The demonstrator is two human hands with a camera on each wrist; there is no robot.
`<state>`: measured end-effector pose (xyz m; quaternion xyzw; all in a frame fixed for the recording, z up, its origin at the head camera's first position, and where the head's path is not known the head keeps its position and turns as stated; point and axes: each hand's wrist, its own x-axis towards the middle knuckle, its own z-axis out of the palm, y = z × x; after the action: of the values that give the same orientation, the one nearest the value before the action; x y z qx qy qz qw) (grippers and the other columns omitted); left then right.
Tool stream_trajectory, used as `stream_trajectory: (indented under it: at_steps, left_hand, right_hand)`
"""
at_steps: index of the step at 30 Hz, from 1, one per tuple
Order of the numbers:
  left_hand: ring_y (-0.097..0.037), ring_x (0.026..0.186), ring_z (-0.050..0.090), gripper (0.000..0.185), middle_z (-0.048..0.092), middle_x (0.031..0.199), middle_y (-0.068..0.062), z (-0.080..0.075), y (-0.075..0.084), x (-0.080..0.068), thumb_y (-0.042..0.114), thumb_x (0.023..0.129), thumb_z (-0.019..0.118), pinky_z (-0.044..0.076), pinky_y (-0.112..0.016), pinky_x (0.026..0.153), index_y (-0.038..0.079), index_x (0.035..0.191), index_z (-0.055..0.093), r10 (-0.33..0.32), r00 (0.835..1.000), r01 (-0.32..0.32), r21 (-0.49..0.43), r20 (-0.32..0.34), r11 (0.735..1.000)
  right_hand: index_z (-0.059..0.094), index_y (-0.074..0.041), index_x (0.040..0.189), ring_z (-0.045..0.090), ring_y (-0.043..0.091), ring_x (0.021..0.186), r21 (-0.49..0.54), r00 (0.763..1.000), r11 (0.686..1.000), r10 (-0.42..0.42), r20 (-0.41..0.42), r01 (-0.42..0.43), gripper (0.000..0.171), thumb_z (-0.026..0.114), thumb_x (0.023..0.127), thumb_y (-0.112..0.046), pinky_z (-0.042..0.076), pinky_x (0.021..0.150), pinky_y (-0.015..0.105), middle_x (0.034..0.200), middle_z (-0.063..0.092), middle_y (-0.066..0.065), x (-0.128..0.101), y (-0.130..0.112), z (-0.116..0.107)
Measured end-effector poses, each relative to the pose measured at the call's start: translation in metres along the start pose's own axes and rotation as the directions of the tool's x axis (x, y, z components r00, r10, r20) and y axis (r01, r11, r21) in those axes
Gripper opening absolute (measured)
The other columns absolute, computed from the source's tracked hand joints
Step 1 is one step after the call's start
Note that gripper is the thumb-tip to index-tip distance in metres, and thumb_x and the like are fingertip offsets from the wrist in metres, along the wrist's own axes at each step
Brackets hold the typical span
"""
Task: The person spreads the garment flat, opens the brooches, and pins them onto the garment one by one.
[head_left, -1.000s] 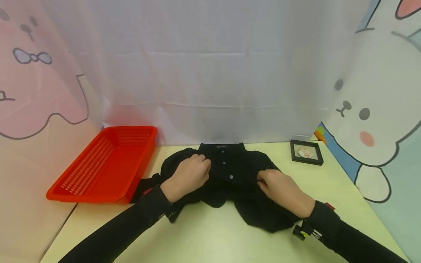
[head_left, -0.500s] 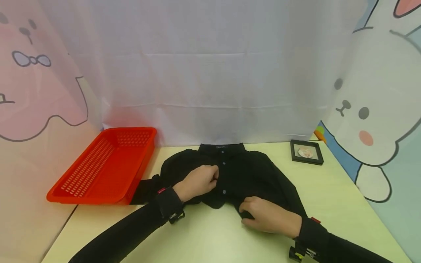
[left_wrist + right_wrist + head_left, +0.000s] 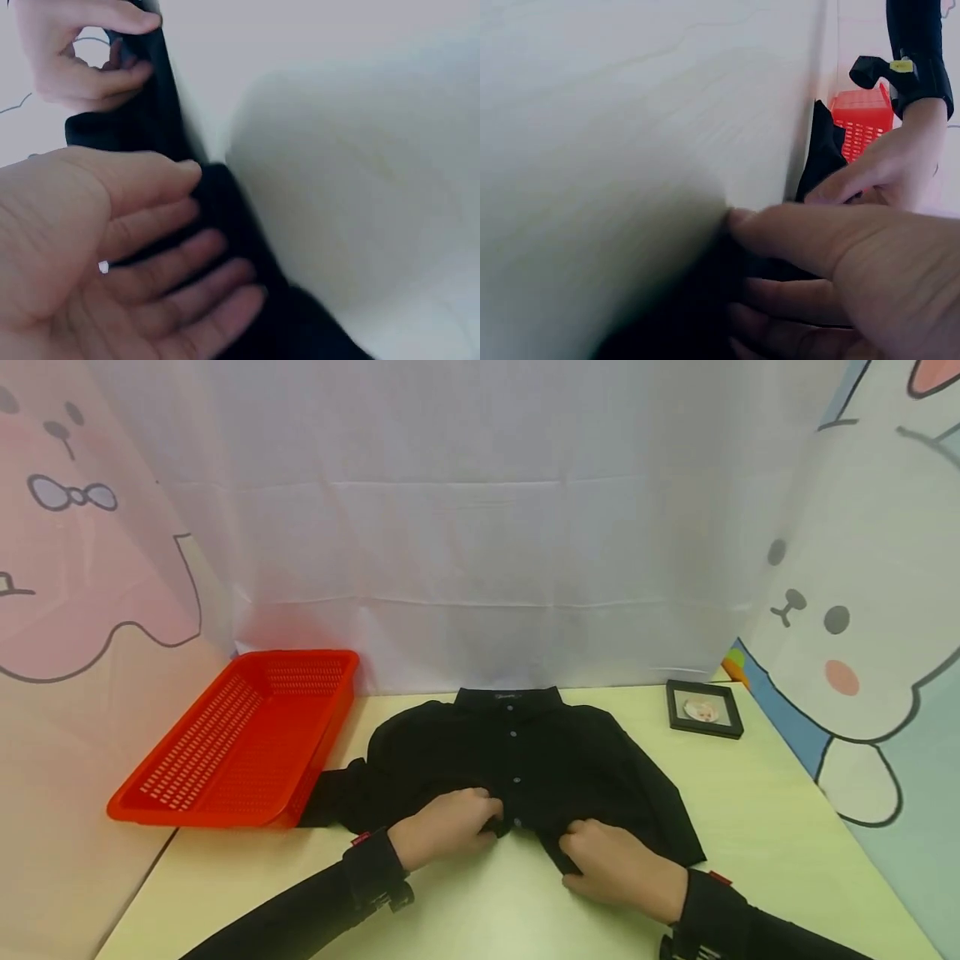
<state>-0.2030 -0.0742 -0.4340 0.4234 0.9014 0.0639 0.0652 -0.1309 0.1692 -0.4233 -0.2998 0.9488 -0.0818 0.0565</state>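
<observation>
Both hands have drawn back toward the near table edge since the earlier frames, from the chest of the black shirt (image 3: pixel 525 760) down to its bottom hem. Left hand (image 3: pixel 446 827) now sits at the hem just left of the button placket, fingers curled and pinching the fabric edge; the left wrist view shows its fingers (image 3: pixel 187 262) lying against dark cloth. Right hand (image 3: pixel 618 868) grips the hem just right of the placket, thumb over the fabric and fingers tucked beneath, as the right wrist view confirms. The two hands are close together but apart. The shirt lies flat on the pale green table (image 3: pixel 765 810), front side up, buttoned, collar pointing away from the person. A red perforated basket (image 3: pixel 232 743) stands at the far left, near a sleeve. A small black picture frame (image 3: pixel 705 708) lies at the far right, well apart from the shirt.
</observation>
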Motion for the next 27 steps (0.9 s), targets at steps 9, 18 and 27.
stream_trajectory:
  at_steps: [9,18,27]
  left_hand:
    - [-0.011,0.06,0.053,0.016,0.058,0.071,0.002,0.016,0.012,0.001,0.012,0.085,0.069,0.041,-0.022,0.049,0.016,0.072,0.062,-0.045,0.99,0.067,0.167,-0.132,0.984]
    - [-0.001,0.06,0.041,0.019,0.048,0.067,0.011,-0.003,0.009,-0.017,0.009,0.084,0.067,0.036,-0.015,0.054,0.02,0.07,0.061,0.055,0.998,-0.054,-0.044,0.027,0.998]
    - [-0.007,0.073,0.054,0.011,0.057,0.08,0.008,-0.063,0.004,-0.046,0.011,0.085,0.064,0.048,-0.017,0.067,0.022,0.08,0.061,0.128,0.99,-0.101,-0.328,0.061,0.939]
  right_hand:
    - [0.061,-0.013,0.068,0.038,0.007,0.057,-0.007,1.0,1.0,-0.002,-0.017,0.002,0.014,0.072,0.075,-0.007,0.034,0.051,0.024,0.066,0.052,-0.004,0.001,-0.002,0.0]
    - [0.042,-0.021,0.065,0.023,0.004,0.056,0.189,0.997,0.981,-0.046,0.059,0.034,0.028,0.062,0.078,-0.005,0.022,0.05,0.023,0.063,0.027,-0.011,-0.007,0.003,-0.013]
    - [0.061,-0.018,0.087,0.041,-0.003,0.052,0.457,0.999,0.889,-0.024,-0.022,0.031,0.011,0.06,0.088,-0.007,0.04,0.051,0.019,0.063,0.051,-0.013,-0.02,0.02,-0.054]
